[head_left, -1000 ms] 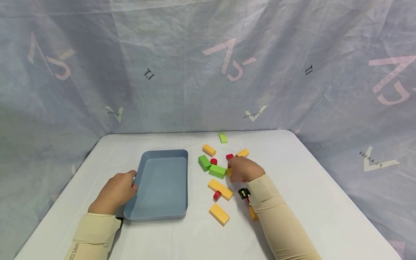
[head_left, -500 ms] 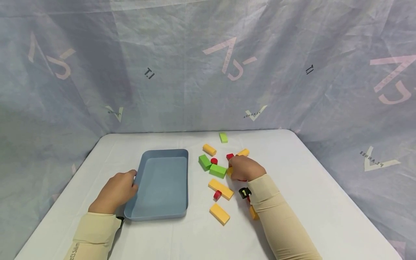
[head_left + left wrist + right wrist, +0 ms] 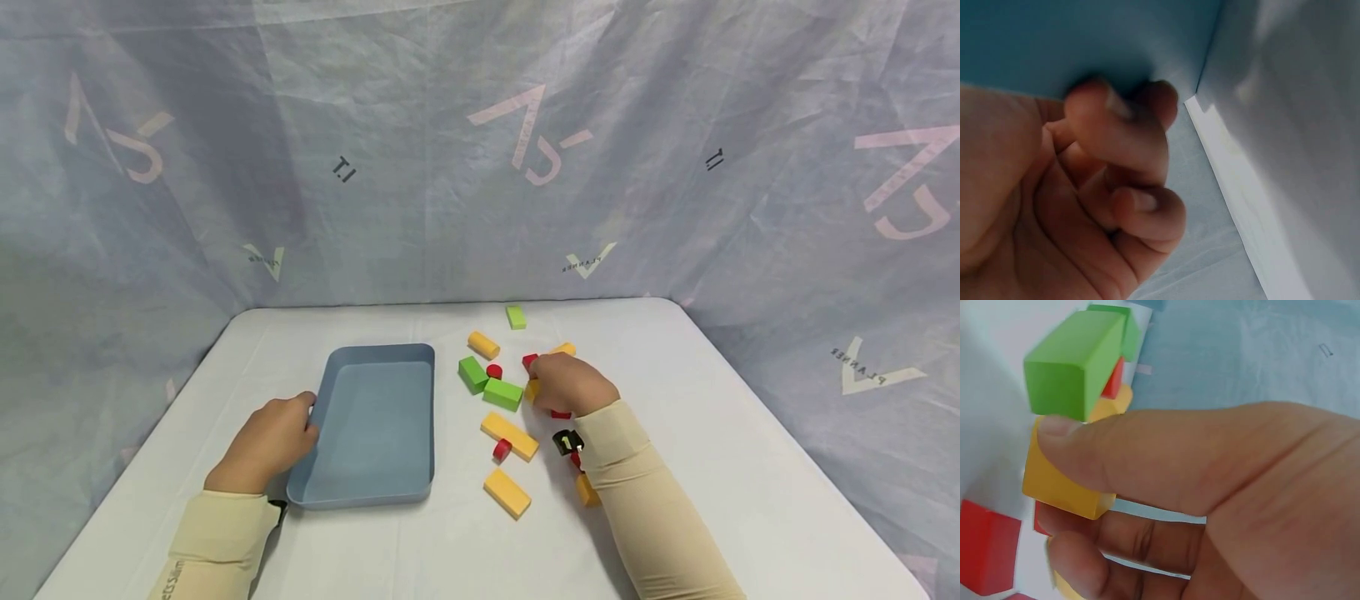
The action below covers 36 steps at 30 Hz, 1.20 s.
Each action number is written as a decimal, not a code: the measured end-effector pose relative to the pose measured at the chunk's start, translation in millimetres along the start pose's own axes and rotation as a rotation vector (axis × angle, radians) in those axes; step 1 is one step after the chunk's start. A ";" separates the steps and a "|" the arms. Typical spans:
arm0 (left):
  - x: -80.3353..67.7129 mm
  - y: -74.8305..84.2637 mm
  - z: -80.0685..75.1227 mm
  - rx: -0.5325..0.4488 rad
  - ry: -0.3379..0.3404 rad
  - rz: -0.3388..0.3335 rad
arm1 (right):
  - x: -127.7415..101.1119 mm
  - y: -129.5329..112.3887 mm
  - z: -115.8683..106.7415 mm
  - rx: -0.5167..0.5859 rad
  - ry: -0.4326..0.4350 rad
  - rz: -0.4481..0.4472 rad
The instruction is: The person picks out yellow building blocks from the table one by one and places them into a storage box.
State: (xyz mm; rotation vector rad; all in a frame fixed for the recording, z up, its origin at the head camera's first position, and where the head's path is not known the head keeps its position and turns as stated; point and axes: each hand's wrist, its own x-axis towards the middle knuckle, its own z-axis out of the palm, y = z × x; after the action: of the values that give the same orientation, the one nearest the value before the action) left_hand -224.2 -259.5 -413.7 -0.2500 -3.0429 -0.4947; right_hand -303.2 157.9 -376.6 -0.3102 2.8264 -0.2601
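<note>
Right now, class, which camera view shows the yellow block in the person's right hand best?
The right wrist view: the yellow block fills the near frame, pinched between thumb and fingers of the right hand. In the head view only a sliver peeks past the knuckles. The left wrist view shows none of it.

Both arms wear long cream sleeves (image 3: 645, 500) — snug, reaching the wrists. The left sleeve (image 3: 213, 542) carries small dark lettering; a black wrist device (image 3: 566, 442) with a yellowish mark sits at the right cuff.

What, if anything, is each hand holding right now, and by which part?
The right hand pinches a yellow block by its sides; the left hand grips the blue tray by its left rim.
</note>
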 end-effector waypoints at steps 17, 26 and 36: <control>-0.3 1.7 -1.2 -0.018 -0.006 -0.005 | -9.8 -7.5 -10.1 -0.049 0.055 -0.022; 0.2 1.9 -1.9 -0.028 -0.016 -0.007 | -13.7 -15.0 -15.7 -0.038 0.194 -0.043; 1.4 1.9 1.5 -0.019 -0.010 -0.020 | -15.1 -21.1 -13.4 -0.022 0.302 -0.122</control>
State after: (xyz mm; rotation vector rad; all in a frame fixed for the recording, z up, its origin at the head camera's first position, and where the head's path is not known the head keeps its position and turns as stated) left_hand -225.3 -257.0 -414.4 -0.2241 -3.0542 -0.5258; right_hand -289.1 143.1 -355.7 -0.4875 3.1130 -0.3259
